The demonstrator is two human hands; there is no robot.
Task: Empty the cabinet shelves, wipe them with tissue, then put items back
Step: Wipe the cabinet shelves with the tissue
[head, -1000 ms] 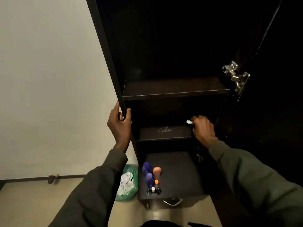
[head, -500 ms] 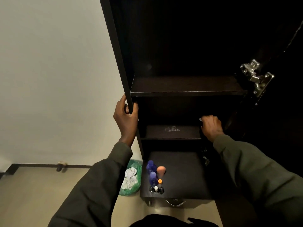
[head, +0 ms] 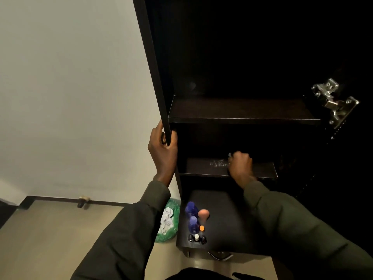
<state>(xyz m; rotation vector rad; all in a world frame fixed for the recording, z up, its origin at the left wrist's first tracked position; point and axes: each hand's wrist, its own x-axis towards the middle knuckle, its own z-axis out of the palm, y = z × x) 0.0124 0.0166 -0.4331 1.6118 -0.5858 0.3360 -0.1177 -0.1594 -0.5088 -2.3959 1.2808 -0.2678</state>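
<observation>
Left hand (head: 162, 146) is raised, fingers curled round the cabinet side panel (head: 150, 57). Right hand (head: 240, 164) reaches onto the lower shelf (head: 203, 168) — fingers closed on a tissue (head: 229, 155).

Down to your left you see a green bin (head: 171, 229) holding crumpled white paper, standing on the beige floor (head: 50, 239) just beside the low unit. A small doorstop (head: 83, 201) sits against the dark skirting below the pale wall (head: 70, 87).
</observation>
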